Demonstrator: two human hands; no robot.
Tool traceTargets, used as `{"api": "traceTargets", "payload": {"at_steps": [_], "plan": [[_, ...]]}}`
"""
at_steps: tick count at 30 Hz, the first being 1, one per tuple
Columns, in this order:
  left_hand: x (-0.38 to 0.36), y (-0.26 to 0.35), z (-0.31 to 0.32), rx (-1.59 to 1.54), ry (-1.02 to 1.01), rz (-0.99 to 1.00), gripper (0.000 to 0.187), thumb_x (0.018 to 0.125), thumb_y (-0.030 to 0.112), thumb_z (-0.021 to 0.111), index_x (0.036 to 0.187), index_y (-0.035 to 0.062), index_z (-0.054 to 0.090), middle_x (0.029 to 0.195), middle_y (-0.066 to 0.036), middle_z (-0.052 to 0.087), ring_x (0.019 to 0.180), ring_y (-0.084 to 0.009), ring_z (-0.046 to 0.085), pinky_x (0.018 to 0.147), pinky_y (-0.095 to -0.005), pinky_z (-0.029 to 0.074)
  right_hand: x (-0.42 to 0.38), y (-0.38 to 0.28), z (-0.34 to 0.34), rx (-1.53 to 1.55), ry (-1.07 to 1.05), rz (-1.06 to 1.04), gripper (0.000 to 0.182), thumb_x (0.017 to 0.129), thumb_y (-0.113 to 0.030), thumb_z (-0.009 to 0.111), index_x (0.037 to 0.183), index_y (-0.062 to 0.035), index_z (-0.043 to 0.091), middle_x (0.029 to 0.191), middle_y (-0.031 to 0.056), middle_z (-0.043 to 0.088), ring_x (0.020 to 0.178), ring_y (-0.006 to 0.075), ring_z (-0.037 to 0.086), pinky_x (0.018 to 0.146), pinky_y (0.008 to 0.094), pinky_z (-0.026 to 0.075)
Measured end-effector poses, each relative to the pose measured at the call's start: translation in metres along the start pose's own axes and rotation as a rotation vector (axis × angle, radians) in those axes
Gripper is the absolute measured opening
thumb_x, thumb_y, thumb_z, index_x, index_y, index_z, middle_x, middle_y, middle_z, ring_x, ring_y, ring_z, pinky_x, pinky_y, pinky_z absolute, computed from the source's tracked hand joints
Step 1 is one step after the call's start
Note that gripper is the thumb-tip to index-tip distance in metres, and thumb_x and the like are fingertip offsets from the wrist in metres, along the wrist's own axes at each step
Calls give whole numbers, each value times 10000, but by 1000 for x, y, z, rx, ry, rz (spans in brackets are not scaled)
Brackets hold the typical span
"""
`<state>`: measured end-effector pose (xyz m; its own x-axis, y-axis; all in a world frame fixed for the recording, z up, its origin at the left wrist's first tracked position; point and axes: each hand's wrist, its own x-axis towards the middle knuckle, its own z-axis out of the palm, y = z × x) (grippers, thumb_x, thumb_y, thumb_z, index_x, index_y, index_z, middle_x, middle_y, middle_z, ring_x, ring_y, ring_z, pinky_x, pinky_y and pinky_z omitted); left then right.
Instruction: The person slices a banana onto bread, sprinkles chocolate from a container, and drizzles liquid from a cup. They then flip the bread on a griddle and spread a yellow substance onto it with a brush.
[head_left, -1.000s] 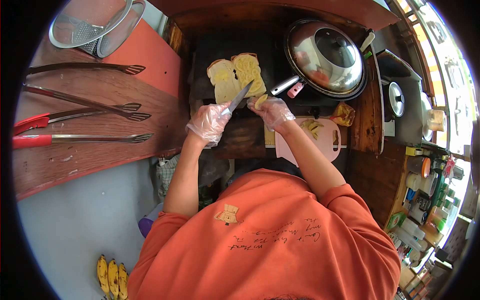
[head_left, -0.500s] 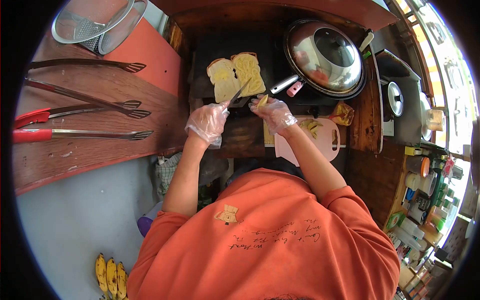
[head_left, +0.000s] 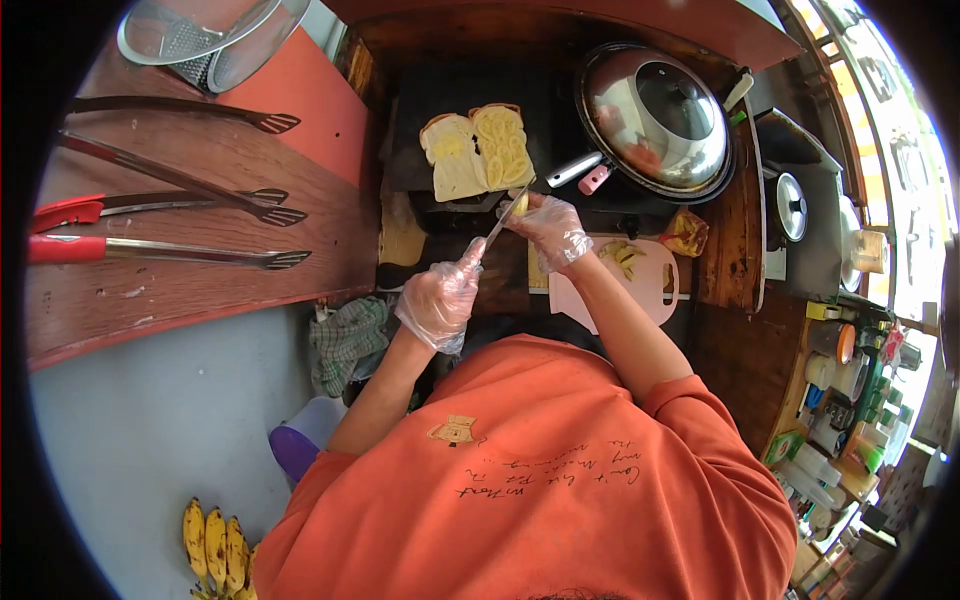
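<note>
My left hand (head_left: 440, 300), in a clear plastic glove, is closed round the handle of a knife (head_left: 503, 219). The blade points up and right and meets a piece of banana (head_left: 519, 204). That piece is pinched in the gloved fingers of my right hand (head_left: 553, 234). Just beyond my hands, two slices of bread (head_left: 454, 172) lie side by side on a dark griddle (head_left: 415, 100). Banana slices (head_left: 502, 145) cover the right one, and a pale yellow spread shows on the left one.
A lidded pan (head_left: 655, 120) stands right of the griddle. A pink cutting board (head_left: 600, 302) with banana pieces (head_left: 625, 258) is beneath my right forearm. Several tongs (head_left: 190, 258) lie on the wooden counter (head_left: 150, 300) at left. Bananas (head_left: 215, 545) are at lower left.
My left hand has drawn back from the bread toward my body, and the knife now touches the banana piece. More banana slices lie on the lower part of the right bread. My right hand has shifted slightly.
</note>
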<state>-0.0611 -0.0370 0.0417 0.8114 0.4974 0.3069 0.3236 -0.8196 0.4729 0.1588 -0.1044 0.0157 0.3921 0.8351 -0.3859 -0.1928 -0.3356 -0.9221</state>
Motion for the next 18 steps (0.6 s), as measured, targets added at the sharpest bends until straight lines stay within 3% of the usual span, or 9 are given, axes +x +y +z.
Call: {"api": "traceTargets", "payload": {"at_steps": [3, 6, 8, 11, 15, 18], "plan": [[0, 2, -1, 67, -10, 7, 490, 850, 113, 712, 1332, 177, 649, 645, -123, 584, 578, -304, 607, 530, -423, 492, 2, 3, -1, -147, 7, -5, 301, 853, -171, 749, 1070, 31, 693, 932, 30, 729, 770, 59, 613, 723, 245, 516], [0, 2, 0, 46, 12, 18, 495, 847, 108, 710, 1333, 180, 649, 631, -114, 569, 562, -300, 598, 522, -420, 489, 5, 15, -1, -232, -8, -137, 286, 856, -151, 745, 1073, 27, 693, 939, 37, 725, 791, 58, 609, 741, 241, 513], [-1, 3, 0, 86, 11, 16, 496, 843, 107, 710, 1330, 184, 651, 626, -109, 564, 555, -295, 595, 513, -420, 489, 7, 22, 0, 100, -48, -80, 453, 867, -125, 768, 1248, 59, 606, 1065, 39, 694, 914, 94, 638, 841, 232, 523], [-3, 2, 4, 96, 20, 10, 510, 841, 105, 708, 1340, 189, 643, 625, -106, 563, 552, -292, 596, 504, -422, 489, 10, 23, 0, 119, -66, -51, 514, 870, -94, 766, 1305, 74, 548, 1095, 41, 684, 956, 100, 638, 871, 236, 515], [-4, 5, 5, 94, 27, 18, 531, 841, 99, 701, 1359, 193, 628, 625, -94, 561, 548, -283, 594, 497, -415, 490, 9, 25, 4, 234, -25, -11, 514, 873, -91, 767, 1309, 66, 544, 1109, 43, 675, 973, 102, 633, 881, 236, 510], [-4, 8, 7, 113, 27, 24, 548, 841, 92, 694, 1374, 191, 615, 622, -77, 555, 538, -271, 588, 491, -404, 491, 9, 28, 6, 369, 7, -99, 373, 894, -115, 740, 1199, 53, 608, 1053, 34, 698, 921, 75, 621, 852, 234, 502]]}}
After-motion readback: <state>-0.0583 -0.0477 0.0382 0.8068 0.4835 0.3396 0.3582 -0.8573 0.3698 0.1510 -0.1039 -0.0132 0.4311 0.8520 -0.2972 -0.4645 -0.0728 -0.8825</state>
